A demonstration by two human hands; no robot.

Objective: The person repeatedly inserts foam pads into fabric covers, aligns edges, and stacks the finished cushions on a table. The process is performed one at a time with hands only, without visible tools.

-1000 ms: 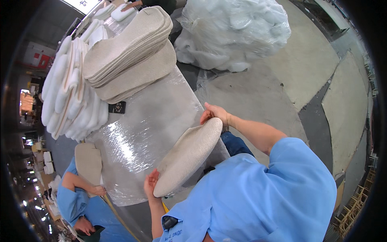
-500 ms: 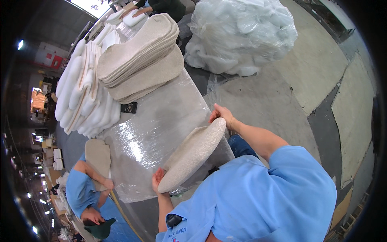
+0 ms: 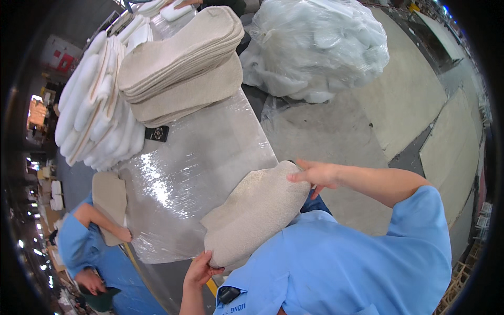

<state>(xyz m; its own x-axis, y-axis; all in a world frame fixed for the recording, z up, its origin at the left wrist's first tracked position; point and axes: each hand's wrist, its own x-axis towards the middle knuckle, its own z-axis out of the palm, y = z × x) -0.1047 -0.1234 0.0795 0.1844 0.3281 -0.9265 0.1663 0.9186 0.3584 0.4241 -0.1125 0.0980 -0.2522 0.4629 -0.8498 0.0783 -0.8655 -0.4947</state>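
Note:
A beige textured fabric cover (image 3: 257,212), curved with a notch in its left edge, lies tilted between the near table edge and my body. My left hand (image 3: 201,268) grips its lower left end, thumb on the upper face and fingers beneath. At the upper right end, my right hand (image 3: 317,176) has its fingers spread. Its fingertips touch the cover's edge there, and a lower finger hangs free of the fabric. The table (image 3: 210,152) is covered with clear plastic film. Farther back on it rests a stack of similar beige covers (image 3: 181,52).
White padded pieces (image 3: 92,105) are piled at the far left, beside a small black object (image 3: 157,134). A clear bag of white filling (image 3: 320,50) stands beyond the table. At the left, a co-worker (image 3: 79,236) in blue handles a beige piece (image 3: 110,207). Another person's hand shows at the top.
The cover has turned from edge-on to show its broad face. My right hand has shifted right, its fingers now spread at the cover's end. My left hand has moved down and slightly left.

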